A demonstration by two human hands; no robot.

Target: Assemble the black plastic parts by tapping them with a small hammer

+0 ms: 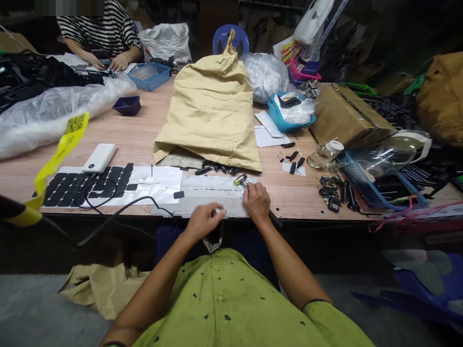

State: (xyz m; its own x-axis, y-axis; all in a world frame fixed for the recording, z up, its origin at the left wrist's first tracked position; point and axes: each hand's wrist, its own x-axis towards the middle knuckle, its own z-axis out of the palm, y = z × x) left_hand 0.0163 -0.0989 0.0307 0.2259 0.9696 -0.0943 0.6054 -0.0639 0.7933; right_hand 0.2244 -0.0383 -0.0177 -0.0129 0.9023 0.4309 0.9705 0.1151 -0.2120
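Wrapped in my right hand (257, 202) is a small hammer (240, 180) with a yellow-green face, its dark handle jutting out below my wrist over the table edge. My left hand (205, 220) hovers at the table's front edge, thumb and fingers drawn together; whatever they pinch, if anything, is too small to make out. Both hands are by a grey board (197, 205) lying along the edge. A white sheet with black rounded stickers (58, 189) lies to the left, with a white power bank (100, 158) on its upper edge. Small black pieces (203, 170) lie beyond the board.
A large cream cloth bag (213, 106) stands beyond my hands. Black cables (119, 217) run over the sheet. Right are loose black parts (292, 167), a glass jar (325, 153), keys (328, 185) and a blue basket (376, 185). Across the table, a person in stripes (97, 29) works.
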